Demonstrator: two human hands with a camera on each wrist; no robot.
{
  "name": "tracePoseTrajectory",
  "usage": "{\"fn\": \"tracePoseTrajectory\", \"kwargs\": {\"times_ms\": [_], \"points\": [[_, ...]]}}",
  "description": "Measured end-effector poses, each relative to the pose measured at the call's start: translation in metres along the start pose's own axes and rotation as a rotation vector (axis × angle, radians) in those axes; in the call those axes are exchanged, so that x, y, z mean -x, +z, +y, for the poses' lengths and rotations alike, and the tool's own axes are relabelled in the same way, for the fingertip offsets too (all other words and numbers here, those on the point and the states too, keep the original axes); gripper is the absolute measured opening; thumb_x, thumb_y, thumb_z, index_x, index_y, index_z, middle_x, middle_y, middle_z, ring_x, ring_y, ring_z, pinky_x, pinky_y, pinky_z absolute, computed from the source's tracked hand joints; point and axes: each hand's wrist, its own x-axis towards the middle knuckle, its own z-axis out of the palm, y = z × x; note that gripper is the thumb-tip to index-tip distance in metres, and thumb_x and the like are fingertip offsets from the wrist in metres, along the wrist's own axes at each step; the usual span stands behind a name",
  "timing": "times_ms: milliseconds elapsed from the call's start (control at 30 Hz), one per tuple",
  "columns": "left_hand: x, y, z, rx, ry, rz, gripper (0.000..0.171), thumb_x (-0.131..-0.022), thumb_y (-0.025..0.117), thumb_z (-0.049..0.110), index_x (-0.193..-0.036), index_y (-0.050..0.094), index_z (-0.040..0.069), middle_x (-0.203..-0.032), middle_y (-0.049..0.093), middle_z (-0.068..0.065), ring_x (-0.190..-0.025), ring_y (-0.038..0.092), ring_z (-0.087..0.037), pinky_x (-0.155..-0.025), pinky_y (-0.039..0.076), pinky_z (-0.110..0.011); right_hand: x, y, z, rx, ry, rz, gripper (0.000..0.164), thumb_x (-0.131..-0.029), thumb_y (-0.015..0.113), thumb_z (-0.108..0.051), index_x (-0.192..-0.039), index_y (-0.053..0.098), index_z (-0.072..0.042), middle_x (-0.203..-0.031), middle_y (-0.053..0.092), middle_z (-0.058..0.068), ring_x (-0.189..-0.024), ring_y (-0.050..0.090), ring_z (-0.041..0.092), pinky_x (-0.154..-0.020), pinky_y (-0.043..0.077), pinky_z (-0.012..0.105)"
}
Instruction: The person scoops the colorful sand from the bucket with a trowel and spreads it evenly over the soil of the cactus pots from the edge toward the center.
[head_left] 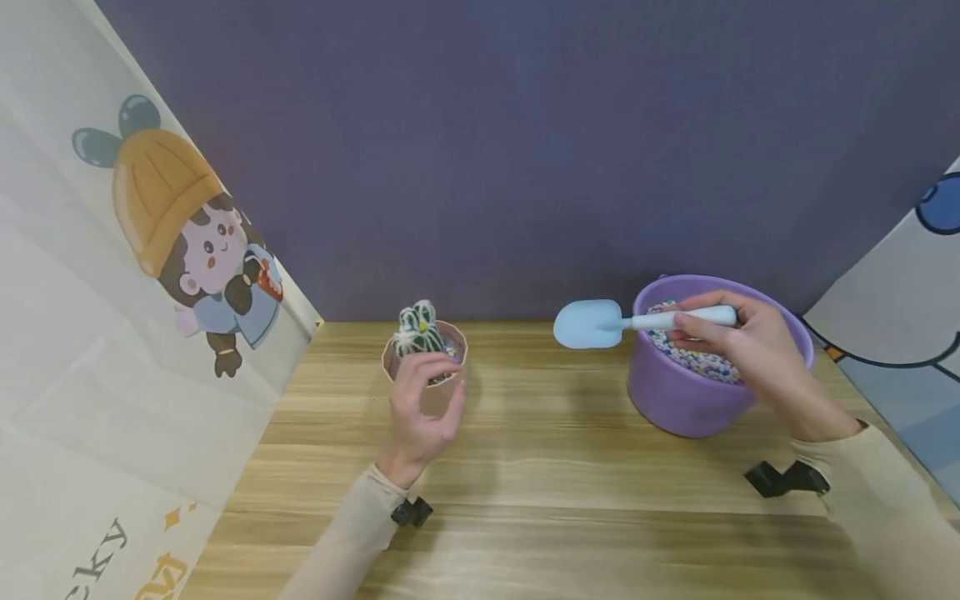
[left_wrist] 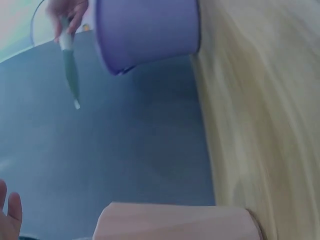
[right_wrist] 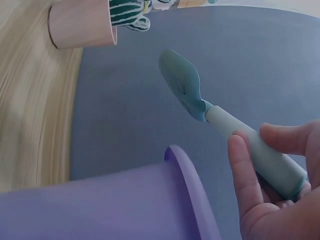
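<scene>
My right hand (head_left: 753, 346) grips the pale handle of a small light-blue trowel (head_left: 588, 323), thumb and fingers around it. The trowel lies level over the purple bucket (head_left: 682, 400), its blade reaching left past the rim. Small multicoloured pellets (head_left: 701, 364) fill part of that bucket. At left, a potted cactus (head_left: 422, 332) with green lobes and white spines stands in a pinkish pot (left_wrist: 175, 222). My left hand (head_left: 415, 421) hovers near this pot with thumb and fingers loosely curved and nothing between them; in the head view it overlaps the pot's front.
Both things stand on a wood-grain tabletop (head_left: 525, 467), against a dark blue-grey panel (head_left: 525, 167) at the back. A pale wall with a cartoon figure (head_left: 202, 242) rises at left. Another printed wall (head_left: 900, 292) is at right, close to the bucket.
</scene>
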Motion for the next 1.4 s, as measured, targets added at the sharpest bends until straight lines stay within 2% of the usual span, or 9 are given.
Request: {"fn": "tracePoseTrajectory", "kwargs": {"times_ms": [67, 300, 367, 533, 767, 900, 1200, 1300, 1400], "points": [[0.002, 0.005, 0.001, -0.008, 0.003, -0.024, 0.02, -0.081, 0.072, 0.003, -0.101, 0.073, -0.002, -0.101, 0.073, -0.016, -0.097, 0.066, -0.032, -0.096, 0.053, -0.03, 0.001, -0.004, 0.001, -0.013, -0.002, 0.001, 0.012, -0.097, 0.078, -0.008, -0.109, 0.076, -0.009, -0.099, 0.082, -0.003, -0.083, 0.08, 0.011, -0.077, 0.066, 0.027], [0.006, 0.016, 0.001, -0.009, -0.039, -0.094, 0.021, -0.083, 0.075, 0.006, -0.104, 0.074, 0.004, -0.104, 0.074, -0.013, -0.1, 0.067, -0.03, -0.091, 0.055, -0.035, 0.007, -0.018, 0.004, 0.094, 0.034, 0.064, 0.01, -0.098, 0.078, -0.014, -0.108, 0.078, -0.013, -0.1, 0.077, -0.007, -0.082, 0.08, 0.009, -0.076, 0.066, 0.024], [0.008, 0.019, 0.002, 0.0, -0.078, -0.124, 0.022, -0.083, 0.076, 0.006, -0.105, 0.073, 0.004, -0.105, 0.074, -0.014, -0.101, 0.067, -0.029, -0.088, 0.056, -0.034, 0.009, -0.023, 0.004, 0.085, 0.042, 0.061, 0.01, -0.099, 0.077, -0.013, -0.109, 0.078, -0.013, -0.102, 0.076, -0.006, -0.083, 0.08, 0.009, -0.077, 0.066, 0.024], [0.01, 0.026, 0.002, 0.022, -0.204, -0.198, 0.026, -0.086, 0.078, 0.009, -0.111, 0.073, 0.005, -0.112, 0.073, -0.013, -0.104, 0.065, -0.026, -0.082, 0.058, -0.039, 0.012, -0.038, 0.005, -0.046, 0.044, 0.031, 0.015, -0.1, 0.072, -0.003, -0.108, 0.08, -0.012, -0.098, 0.078, -0.003, -0.082, 0.081, 0.011, -0.075, 0.065, 0.024], [0.016, 0.041, 0.004, 0.021, -0.365, -0.261, 0.031, -0.086, 0.078, 0.012, -0.116, 0.071, 0.006, -0.123, 0.069, -0.011, -0.115, 0.063, -0.027, -0.089, 0.058, -0.049, 0.018, -0.055, 0.012, 0.061, 0.045, 0.093, 0.012, -0.101, 0.072, -0.009, -0.107, 0.079, -0.016, -0.101, 0.075, -0.009, -0.082, 0.079, 0.008, -0.074, 0.065, 0.021], [0.019, 0.05, 0.005, 0.011, -0.429, -0.326, 0.036, -0.087, 0.079, 0.014, -0.121, 0.069, 0.008, -0.128, 0.067, -0.011, -0.119, 0.063, -0.026, -0.093, 0.058, -0.047, 0.019, -0.064, 0.018, 0.018, 0.028, 0.102, 0.012, -0.101, 0.072, -0.006, -0.107, 0.079, -0.014, -0.098, 0.076, -0.007, -0.081, 0.08, 0.009, -0.074, 0.065, 0.021], [0.02, 0.07, 0.01, 0.02, -0.536, -0.443, 0.045, -0.091, 0.078, 0.02, -0.133, 0.066, 0.01, -0.143, 0.063, -0.009, -0.13, 0.06, -0.026, -0.102, 0.057, -0.046, 0.025, -0.08, 0.025, -0.068, -0.012, 0.104, 0.013, -0.102, 0.068, -0.002, -0.109, 0.076, -0.011, -0.098, 0.076, -0.003, -0.083, 0.08, 0.01, -0.076, 0.064, 0.019], [0.02, 0.077, 0.011, 0.049, -0.545, -0.439, 0.046, -0.091, 0.077, 0.02, -0.135, 0.065, 0.01, -0.147, 0.062, -0.009, -0.134, 0.059, -0.026, -0.104, 0.057, -0.048, 0.027, -0.087, 0.027, -0.119, -0.028, 0.102, 0.016, -0.103, 0.066, 0.001, -0.11, 0.076, -0.009, -0.099, 0.077, -0.001, -0.084, 0.081, 0.012, -0.077, 0.064, 0.02], [0.019, 0.086, 0.011, 0.075, -0.513, -0.412, 0.046, -0.091, 0.077, 0.018, -0.135, 0.065, 0.009, -0.147, 0.063, -0.009, -0.134, 0.06, -0.027, -0.103, 0.058, -0.045, 0.029, -0.092, 0.028, -0.171, -0.037, 0.109, 0.018, -0.102, 0.064, 0.004, -0.11, 0.077, -0.007, -0.1, 0.077, 0.0, -0.084, 0.081, 0.014, -0.077, 0.065, 0.022]]}}
